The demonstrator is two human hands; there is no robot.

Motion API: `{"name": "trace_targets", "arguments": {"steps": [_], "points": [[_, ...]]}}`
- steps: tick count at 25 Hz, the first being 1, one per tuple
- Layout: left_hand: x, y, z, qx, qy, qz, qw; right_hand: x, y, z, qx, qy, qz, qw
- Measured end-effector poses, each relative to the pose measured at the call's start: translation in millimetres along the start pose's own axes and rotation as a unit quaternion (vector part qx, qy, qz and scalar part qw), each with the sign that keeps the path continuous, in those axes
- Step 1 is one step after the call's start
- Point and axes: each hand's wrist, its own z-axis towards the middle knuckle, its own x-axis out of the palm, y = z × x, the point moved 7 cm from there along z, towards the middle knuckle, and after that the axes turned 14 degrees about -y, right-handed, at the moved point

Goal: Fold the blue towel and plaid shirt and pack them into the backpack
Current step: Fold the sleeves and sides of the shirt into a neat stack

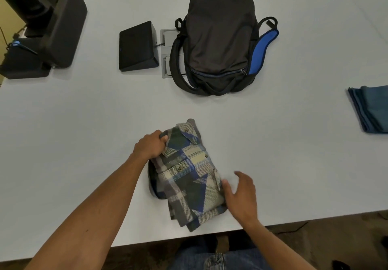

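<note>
Holding the folded plaid shirt [186,175] at lower centre of the frame, near the table [84,122] edge.
My left hand [150,146] grips its upper-left corner, fingers curled; my right hand [241,194] touches its right edge, fingers spread. Backpack [218,43] lies zipped at upper centre; folded blue towel [371,110] at right edge.

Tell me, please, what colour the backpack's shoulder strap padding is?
Bright blue strap padding, on the black backpack, head view.

Office: conference table [84,122] with cable hatch [168,39].
</note>
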Motion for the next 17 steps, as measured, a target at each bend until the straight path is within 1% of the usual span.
{"name": "trace_targets", "arguments": {"steps": [1,2,4,5,6,8,9,10,11,13,15,17], "points": [[1,3,-3,-0.012,0.014,-0.006,1.000,4,-18,5,0.087,0.040,0.013,0.995],[3,6,-4,-0.030,0.032,-0.021,0.999,8,-29,8,0.152,0.080,0.029,0.985],[4,10,-7,-0.076,0.080,-0.067,0.992,14,-36,7,0.241,0.145,0.084,0.956],[2,10,-7,-0.090,0.093,-0.088,0.988,17,-35,4,0.267,0.171,0.120,0.941],[-4,7,-4,-0.092,0.085,-0.106,0.986,18,-32,2,0.278,0.192,0.148,0.929],[-25,-5,4,-0.075,0.015,-0.156,0.985,19,-27,-2,0.276,0.213,0.174,0.921],[-37,-16,6,-0.056,-0.020,-0.187,0.980,19,-28,-3,0.273,0.214,0.181,0.920],[-46,-30,6,-0.029,-0.036,-0.213,0.976,20,-28,-3,0.270,0.213,0.186,0.921],[-50,-45,4,0.001,-0.028,-0.225,0.974,20,-29,-4,0.265,0.210,0.186,0.923],[-40,-66,2,0.035,0.043,-0.210,0.976,23,-30,-4,0.240,0.212,0.178,0.930],[-22,-70,-1,0.018,0.121,-0.185,0.975,26,-27,-5,0.217,0.221,0.181,0.933],[-15,-68,-3,-0.027,0.149,-0.194,0.969,28,-23,-3,0.212,0.225,0.205,0.929]]}}
